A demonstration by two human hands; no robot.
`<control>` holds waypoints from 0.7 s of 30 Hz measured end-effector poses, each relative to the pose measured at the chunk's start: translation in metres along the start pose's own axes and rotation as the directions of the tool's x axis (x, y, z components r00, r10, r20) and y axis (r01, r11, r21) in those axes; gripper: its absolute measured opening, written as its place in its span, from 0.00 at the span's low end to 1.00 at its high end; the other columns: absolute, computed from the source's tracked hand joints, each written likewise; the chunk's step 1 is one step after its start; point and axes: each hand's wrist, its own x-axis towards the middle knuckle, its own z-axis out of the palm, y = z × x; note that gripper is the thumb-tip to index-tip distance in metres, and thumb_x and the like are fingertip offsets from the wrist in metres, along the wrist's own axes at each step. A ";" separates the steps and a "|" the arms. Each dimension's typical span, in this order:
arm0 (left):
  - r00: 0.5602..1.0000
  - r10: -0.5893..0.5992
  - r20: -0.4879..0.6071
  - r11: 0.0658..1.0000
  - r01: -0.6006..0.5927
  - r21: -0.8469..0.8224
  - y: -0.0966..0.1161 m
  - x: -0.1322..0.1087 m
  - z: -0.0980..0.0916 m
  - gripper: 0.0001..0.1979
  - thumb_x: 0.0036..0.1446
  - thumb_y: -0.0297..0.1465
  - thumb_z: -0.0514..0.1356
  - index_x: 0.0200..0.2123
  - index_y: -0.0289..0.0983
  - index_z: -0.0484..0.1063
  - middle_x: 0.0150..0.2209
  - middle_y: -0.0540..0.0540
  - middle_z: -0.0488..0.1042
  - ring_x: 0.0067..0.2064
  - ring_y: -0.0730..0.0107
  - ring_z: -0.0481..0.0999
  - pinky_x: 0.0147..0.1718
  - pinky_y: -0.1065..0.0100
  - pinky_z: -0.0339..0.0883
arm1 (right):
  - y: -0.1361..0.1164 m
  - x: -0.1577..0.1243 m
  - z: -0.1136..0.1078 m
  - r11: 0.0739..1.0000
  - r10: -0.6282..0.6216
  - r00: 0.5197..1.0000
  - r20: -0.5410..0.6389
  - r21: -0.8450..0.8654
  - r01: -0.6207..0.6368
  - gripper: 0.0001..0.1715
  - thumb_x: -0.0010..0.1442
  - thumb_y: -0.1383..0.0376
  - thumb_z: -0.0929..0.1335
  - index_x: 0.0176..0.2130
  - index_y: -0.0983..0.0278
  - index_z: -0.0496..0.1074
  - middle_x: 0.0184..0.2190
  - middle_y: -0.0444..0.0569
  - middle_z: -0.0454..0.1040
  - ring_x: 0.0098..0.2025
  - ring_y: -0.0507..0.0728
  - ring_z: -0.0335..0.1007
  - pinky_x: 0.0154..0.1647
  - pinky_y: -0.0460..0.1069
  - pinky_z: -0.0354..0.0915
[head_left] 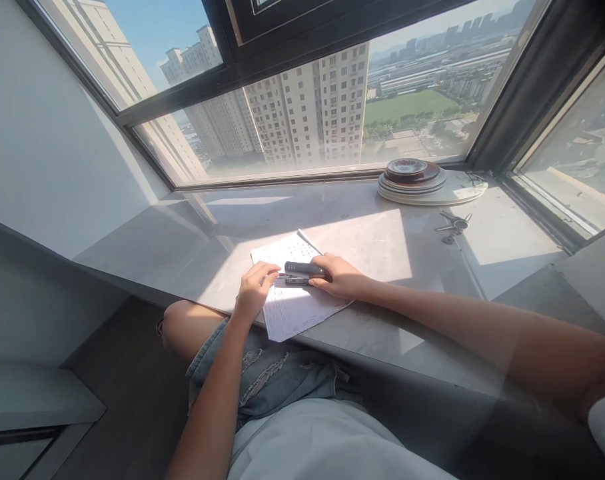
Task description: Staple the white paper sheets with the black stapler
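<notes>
My right hand [340,277] is wrapped around the rear of a dark stapler [302,269], its front pointing left. The stapler's upper and lower arms stand apart. At its front end the fingers of my left hand [256,285] pinch a thin, dark part between the two arms; whether this belongs to the stapler or is a loose piece is too small to tell. Beneath both hands lie white sheets of paper [290,317] with printed or written lines, their near edge reaching past the ledge. A rolled or folded paper edge shows at the top of the sheets.
The pale stone window ledge [222,233] carries a stack of plates [412,177] at the back right. In front of it are metal keys or scissors-like items [452,225]. My bent knee [185,320] rests against the ledge's front edge, and a dark window frame [302,175] borders the back.
</notes>
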 end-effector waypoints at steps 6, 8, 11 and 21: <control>1.000 0.031 -0.002 1.000 -0.031 0.003 -0.001 -0.002 0.001 0.10 0.71 0.30 0.60 0.48 0.42 0.82 0.45 0.43 0.84 0.48 0.59 0.82 0.50 0.57 0.78 | 0.000 0.000 0.000 1.000 0.011 1.000 0.011 -0.010 -0.011 0.08 0.67 0.60 0.71 0.43 0.61 0.73 0.41 0.53 0.74 0.45 0.64 0.70 0.46 0.59 0.66; 1.000 0.011 -0.011 1.000 -0.011 0.022 -0.002 -0.002 0.002 0.11 0.71 0.31 0.60 0.52 0.42 0.81 0.47 0.43 0.84 0.49 0.59 0.82 0.51 0.56 0.78 | 0.000 0.000 0.000 1.000 0.003 1.000 0.008 -0.010 -0.003 0.07 0.67 0.61 0.71 0.43 0.61 0.73 0.41 0.52 0.74 0.45 0.64 0.70 0.46 0.59 0.66; 1.000 0.009 -0.022 0.999 -0.008 0.043 -0.004 -0.002 0.002 0.11 0.71 0.30 0.61 0.52 0.41 0.80 0.47 0.43 0.84 0.47 0.59 0.81 0.50 0.56 0.78 | 0.001 0.000 0.000 1.000 0.013 1.000 0.004 -0.006 -0.013 0.07 0.66 0.60 0.72 0.43 0.60 0.73 0.41 0.52 0.74 0.44 0.63 0.70 0.46 0.58 0.67; 0.994 -0.001 0.111 0.991 -0.014 0.133 -0.001 0.002 0.003 0.08 0.72 0.29 0.58 0.45 0.41 0.79 0.46 0.42 0.79 0.50 0.56 0.76 0.54 0.53 0.72 | 0.001 0.000 0.000 1.000 0.001 1.000 -0.008 0.004 -0.001 0.07 0.66 0.59 0.71 0.41 0.59 0.72 0.40 0.52 0.74 0.45 0.65 0.71 0.46 0.60 0.68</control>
